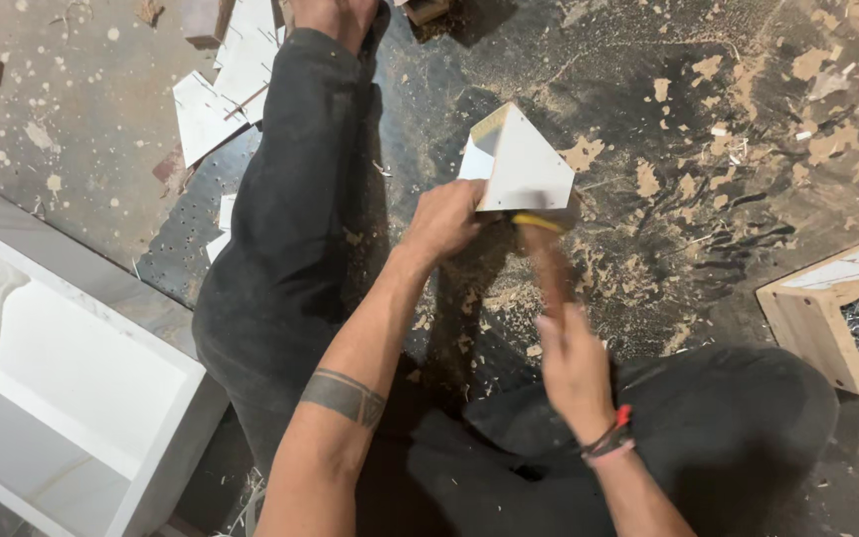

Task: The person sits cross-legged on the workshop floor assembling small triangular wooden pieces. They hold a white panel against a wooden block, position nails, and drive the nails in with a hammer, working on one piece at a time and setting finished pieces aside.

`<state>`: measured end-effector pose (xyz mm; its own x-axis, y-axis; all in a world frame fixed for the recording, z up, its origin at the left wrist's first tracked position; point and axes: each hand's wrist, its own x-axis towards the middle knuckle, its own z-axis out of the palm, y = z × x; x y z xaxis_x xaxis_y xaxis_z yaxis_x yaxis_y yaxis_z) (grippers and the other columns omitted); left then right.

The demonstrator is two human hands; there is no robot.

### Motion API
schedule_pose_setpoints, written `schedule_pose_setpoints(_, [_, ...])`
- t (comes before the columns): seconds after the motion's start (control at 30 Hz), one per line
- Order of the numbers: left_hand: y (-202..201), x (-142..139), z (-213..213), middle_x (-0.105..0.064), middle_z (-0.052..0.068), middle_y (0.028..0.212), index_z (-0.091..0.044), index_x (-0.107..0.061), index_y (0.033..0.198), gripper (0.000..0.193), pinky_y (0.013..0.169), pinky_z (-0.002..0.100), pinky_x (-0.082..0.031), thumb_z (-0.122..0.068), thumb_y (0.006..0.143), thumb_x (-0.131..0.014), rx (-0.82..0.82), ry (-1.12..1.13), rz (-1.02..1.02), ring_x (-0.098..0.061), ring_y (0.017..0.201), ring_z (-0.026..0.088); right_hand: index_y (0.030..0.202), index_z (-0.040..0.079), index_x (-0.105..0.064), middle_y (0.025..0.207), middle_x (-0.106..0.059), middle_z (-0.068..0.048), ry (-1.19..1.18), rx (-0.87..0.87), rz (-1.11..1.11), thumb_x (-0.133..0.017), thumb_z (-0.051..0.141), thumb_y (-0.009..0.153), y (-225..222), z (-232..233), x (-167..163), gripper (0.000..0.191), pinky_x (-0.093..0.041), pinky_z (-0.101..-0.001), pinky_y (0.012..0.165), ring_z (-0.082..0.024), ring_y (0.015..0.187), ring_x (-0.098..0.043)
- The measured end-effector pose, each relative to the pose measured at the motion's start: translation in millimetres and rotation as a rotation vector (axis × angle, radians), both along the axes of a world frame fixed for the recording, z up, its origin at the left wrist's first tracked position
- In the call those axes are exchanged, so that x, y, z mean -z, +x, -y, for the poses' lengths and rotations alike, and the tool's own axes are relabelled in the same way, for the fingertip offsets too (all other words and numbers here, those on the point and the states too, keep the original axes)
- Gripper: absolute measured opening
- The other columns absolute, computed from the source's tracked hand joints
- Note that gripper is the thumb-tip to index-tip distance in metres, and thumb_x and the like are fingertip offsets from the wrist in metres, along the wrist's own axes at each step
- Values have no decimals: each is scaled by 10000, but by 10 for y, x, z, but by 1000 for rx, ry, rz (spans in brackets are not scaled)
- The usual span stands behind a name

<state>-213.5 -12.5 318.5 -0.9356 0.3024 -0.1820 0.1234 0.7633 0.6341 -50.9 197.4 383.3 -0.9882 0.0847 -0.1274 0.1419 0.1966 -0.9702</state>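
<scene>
The left hand [444,221] grips a white triangular board [524,164], steadying it on edge above the dusty floor [708,209]. The right hand [574,368] is closed around a blurred wooden handle, probably a hammer [549,259], its head meeting the board's lower edge.

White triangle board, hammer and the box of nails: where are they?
White triangle board [527,164], head view, middle of its white face.
Hammer [549,264], head view, blurred wooden handle.
Box of nails [807,313], head view, wooden front wall.
</scene>
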Motion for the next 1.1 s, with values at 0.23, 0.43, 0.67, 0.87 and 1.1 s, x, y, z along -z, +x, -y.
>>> schedule_pose_setpoints(0.23, [22,-13,16,-732,191,1053,-131,-711,1116,301,840,527,-519,-152,816,-717,8,-16,-118,-662,1033,418,958,32,-571,710,-549,-87,-79,-25,-160,-526,355,1088,0,-308,-335,351,-368,-267,503,-119,545,-465])
schedule_pose_setpoints(0.43, [56,-6,7,-741,167,1058,-144,-709,1113,280,844,509,-527,-209,842,-733,-29,81,-49,-675,1029,398,1000,72,-519,771,-574,-72,102,2,-463,-499,405,1132,85,-42,-40,358,-445,-291,612,-164,666,-524])
schedule_pose_setpoints(0.67, [67,-28,9,-732,177,1047,-131,-702,1136,328,819,519,-519,-241,831,-744,-31,57,-62,-671,1000,410,1010,29,-543,718,-555,-71,76,-38,20,-544,250,1068,1,-328,-332,229,-385,-271,492,-147,569,-472])
schedule_pose_setpoints(0.87, [29,15,-10,-740,169,1041,-134,-703,1126,285,842,516,-524,-269,876,-727,-12,10,-44,-688,998,396,1046,74,-422,761,-613,-56,-213,146,-716,-566,184,1091,86,-68,-223,187,-448,-234,474,-108,560,-521])
schedule_pose_setpoints(1.1, [100,-42,-6,-741,175,1032,-147,-733,1056,259,831,515,-527,-236,813,-752,38,-21,-101,-679,1005,403,1050,46,-540,722,-497,-19,-76,-17,224,-523,214,1074,69,-286,-189,170,-346,-252,474,-112,574,-430])
